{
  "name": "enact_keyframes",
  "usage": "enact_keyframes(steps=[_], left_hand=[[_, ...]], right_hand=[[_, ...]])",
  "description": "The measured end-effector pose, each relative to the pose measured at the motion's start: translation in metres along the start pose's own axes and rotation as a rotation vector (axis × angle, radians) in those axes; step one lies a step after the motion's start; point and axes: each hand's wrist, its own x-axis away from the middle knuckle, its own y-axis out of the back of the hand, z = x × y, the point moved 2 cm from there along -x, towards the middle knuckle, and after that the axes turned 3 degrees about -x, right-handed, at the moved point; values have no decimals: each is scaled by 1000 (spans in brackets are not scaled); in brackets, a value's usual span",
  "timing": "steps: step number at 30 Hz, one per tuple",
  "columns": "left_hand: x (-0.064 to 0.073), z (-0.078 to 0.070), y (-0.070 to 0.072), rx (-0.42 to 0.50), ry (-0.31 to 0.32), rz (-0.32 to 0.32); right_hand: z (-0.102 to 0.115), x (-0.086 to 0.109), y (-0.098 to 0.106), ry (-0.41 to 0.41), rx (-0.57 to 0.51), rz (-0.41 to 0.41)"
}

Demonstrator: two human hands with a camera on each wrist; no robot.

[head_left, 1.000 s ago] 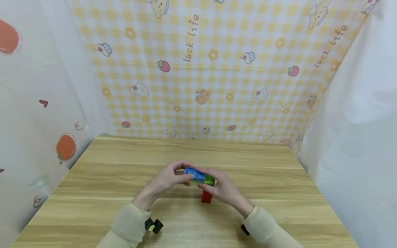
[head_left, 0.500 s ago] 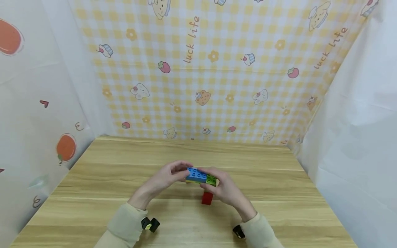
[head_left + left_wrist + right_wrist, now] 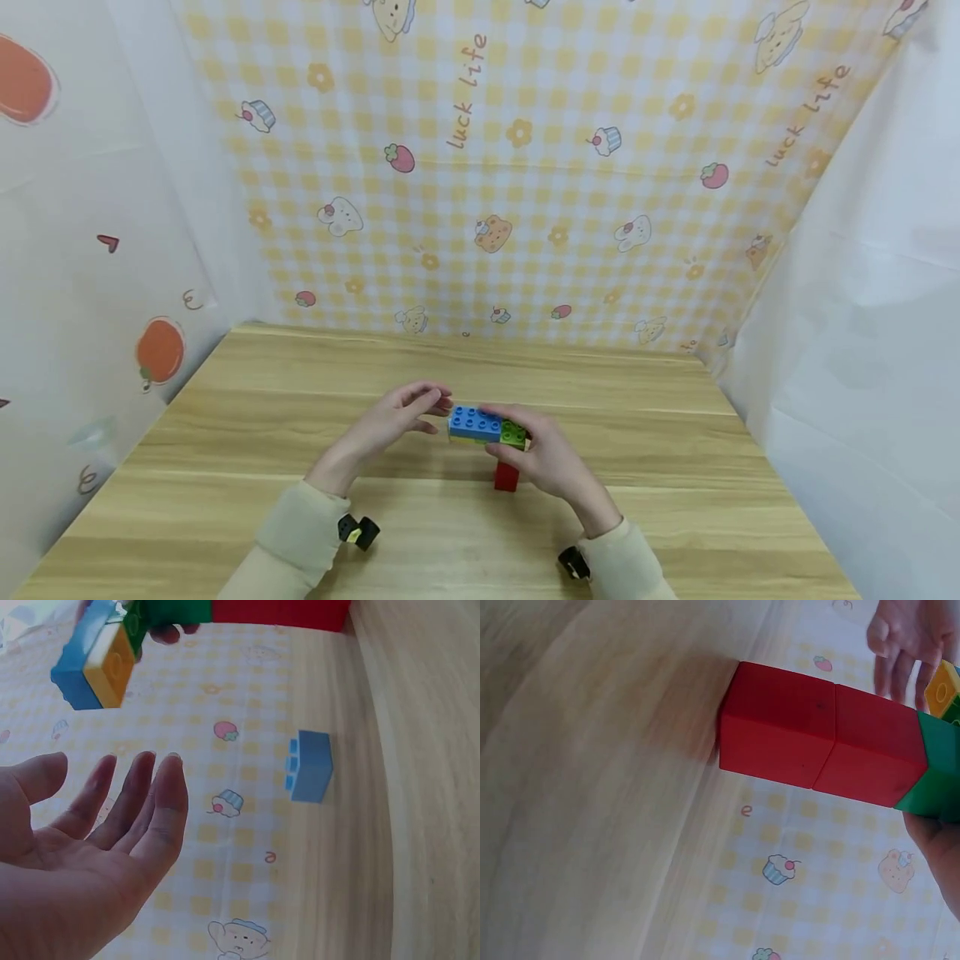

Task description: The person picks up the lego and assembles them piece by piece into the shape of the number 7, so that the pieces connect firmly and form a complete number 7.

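A tower of toy building bricks stands upright on the table. Two red bricks (image 3: 780, 724) form its lower part, with green bricks (image 3: 513, 435) above. From the top a blue brick (image 3: 474, 427) juts out to the left, and a yellow brick (image 3: 110, 667) sits under its overhanging end. My right hand (image 3: 551, 458) grips the tower near the top, its thumb in front and fingers behind at the green. Just left of the blue brick's end hovers my left hand (image 3: 386, 425), fingers loosely bent, holding nothing and apart from the bricks.
In the left wrist view a separate light blue brick (image 3: 313, 769) lies on the wooden table (image 3: 300, 375). A checked cloth (image 3: 525, 192) hangs behind the table, with white sheets (image 3: 847, 333) at both sides.
My left hand has let go of the blue brick's end and drawn back to the left. The right hand keeps its grip on the tower, which has barely shifted in view.
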Motion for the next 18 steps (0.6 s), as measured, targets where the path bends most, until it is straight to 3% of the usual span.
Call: enact_keyframes(steps=[8, 18], left_hand=[[-10, 14, 7, -195, 6, -38], [-17, 34, 4, -379, 129, -89]], right_hand=[[-12, 4, 3, -104, -128, -22], [-58, 10, 3, -198, -210, -39]])
